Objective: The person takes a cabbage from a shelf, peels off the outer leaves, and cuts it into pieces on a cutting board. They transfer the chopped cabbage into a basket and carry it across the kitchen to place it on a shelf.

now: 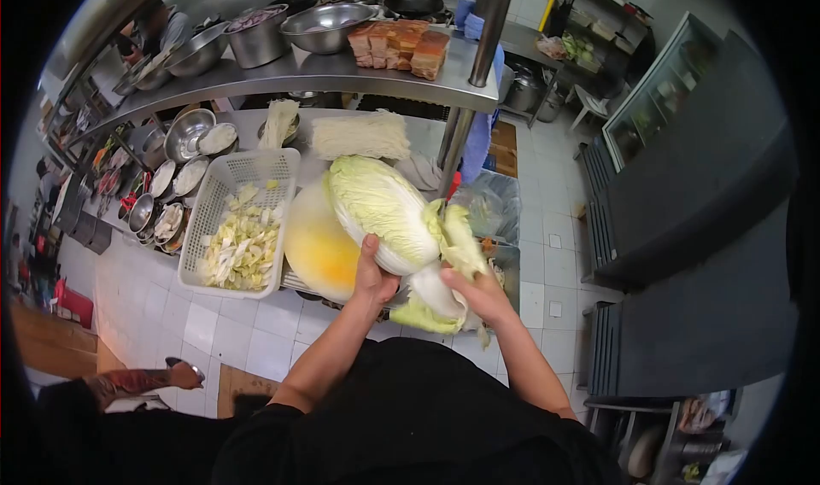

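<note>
A large napa cabbage (376, 207) is held above the work table, its pale green top pointing away from me. My left hand (374, 278) grips it near the white base, thumb up along its side. Loosened outer cabbage leaves (434, 293) are in my right hand (480, 295), which is closed round them at the right of the head. Below and to the left lies a round, yellow-stained cutting board (318, 250). Beside the board stands a white perforated basket (189, 220) with chopped cabbage (241, 244) in it.
Dried noodles (360, 135) lie behind the board. Overhead, a steel shelf (299, 82) bears pork belly slabs (397, 48) and a metal bowl (326, 28). A lined bin (487, 207) stands at the right. A co-worker's tattooed arm (141, 381) reaches in at lower left.
</note>
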{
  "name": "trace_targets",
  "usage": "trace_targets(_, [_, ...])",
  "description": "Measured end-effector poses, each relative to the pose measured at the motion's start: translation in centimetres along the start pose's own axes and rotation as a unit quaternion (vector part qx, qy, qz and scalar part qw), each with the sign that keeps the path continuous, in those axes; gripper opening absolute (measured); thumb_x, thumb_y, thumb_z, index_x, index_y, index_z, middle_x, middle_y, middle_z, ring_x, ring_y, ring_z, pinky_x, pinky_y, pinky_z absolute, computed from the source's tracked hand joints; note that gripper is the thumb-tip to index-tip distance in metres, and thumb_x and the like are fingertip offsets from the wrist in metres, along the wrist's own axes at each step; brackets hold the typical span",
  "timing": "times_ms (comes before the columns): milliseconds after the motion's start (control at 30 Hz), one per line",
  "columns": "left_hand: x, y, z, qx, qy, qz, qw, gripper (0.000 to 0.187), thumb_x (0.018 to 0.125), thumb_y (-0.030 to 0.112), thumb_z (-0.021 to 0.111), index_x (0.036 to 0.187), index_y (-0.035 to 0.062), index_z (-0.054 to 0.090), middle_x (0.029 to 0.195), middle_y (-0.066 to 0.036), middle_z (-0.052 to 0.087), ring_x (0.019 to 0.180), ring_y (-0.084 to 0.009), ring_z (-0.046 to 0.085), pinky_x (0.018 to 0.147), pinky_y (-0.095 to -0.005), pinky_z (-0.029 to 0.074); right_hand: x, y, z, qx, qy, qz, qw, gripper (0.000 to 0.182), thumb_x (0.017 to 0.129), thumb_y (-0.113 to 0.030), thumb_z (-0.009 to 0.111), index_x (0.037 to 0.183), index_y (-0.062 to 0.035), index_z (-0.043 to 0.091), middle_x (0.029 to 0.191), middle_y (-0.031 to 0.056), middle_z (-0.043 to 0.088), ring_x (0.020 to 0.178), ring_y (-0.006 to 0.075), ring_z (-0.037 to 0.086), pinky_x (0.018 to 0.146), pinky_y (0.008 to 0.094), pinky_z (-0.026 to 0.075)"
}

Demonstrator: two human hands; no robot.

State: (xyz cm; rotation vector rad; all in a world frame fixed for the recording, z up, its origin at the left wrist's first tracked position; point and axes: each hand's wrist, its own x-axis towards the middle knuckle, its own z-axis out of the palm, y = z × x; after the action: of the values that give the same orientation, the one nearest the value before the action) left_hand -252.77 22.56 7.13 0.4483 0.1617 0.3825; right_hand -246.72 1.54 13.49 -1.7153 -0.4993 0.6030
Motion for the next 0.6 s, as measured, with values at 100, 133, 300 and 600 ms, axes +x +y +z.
trace_targets(100, [-0.1, 0.0, -0.4, 0.026, 0.003, 0.006, 1.000, 0.095, 0.077, 0.052, 0.085, 0.152, 0.0109, 0.042, 0.145, -0.010, 0.056, 0.134, -0.0307, 0.055, 0.114, -0.0511, 0.046, 1.2, -1.5, 1.4, -0.096, -0.049, 0.046, 0.993, 0.062, 0.084, -0.045, 0.083, 0.127, -0.0033, 0.066, 0.116, 0.0123, 0.073, 0.104, 0.0235, 0.070, 0.093, 0.0364, 0.053])
trace_targets(133, [-0.1, -0.2, -0.4, 0.027, 0.003, 0.004, 1.000, 0.095, 0.077, 0.052, 0.085, 0.152, 0.0109, 0.042, 0.145, -0.010, 0.056, 0.134, -0.0307, 0.055, 0.114, -0.0511, 0.046, 1.5, -0.4, 2.0, -0.134, -0.030, 0.015, 0.990, 0.064, 0.080, -0.050, 0.084, 0.122, -0.0046, 0.070, 0.115, 0.0163, 0.074, 0.106, 0.0261, 0.071, 0.094, 0.0384, 0.054])
trace_targets(300, [-0.4, 1.2, -0.4, 0.032, -0.036, 0.005, 0.999, 0.092, 0.083, 0.060, 0.074, 0.153, 0.0109, 0.041, 0.147, -0.010, 0.054, 0.134, -0.0310, 0.055, 0.113, -0.0509, 0.046, 2.0, 1.5, 2.0, -0.349, -0.029, -0.109, 0.931, 0.048, 0.077, -0.043, 0.082, 0.107, -0.0075, 0.073, 0.092, 0.0168, 0.074, 0.090, 0.0352, 0.072, 0.086, 0.0447, 0.055])
trace_targets(600, [-1.8, 7.4, -3.6, 0.049, -0.055, -0.021, 0.997, 0.089, 0.082, 0.055, 0.071, 0.151, 0.0046, 0.044, 0.143, -0.017, 0.058, 0.127, -0.0370, 0.060, 0.105, -0.0549, 0.053, 3.1, 0.0, -2.5, -0.544, -0.168, -0.352, 0.743, 0.022, 0.069, -0.026, 0.075, 0.077, -0.0121, 0.062, 0.070, 0.0085, 0.065, 0.071, 0.0352, 0.067, 0.068, 0.0487, 0.051])
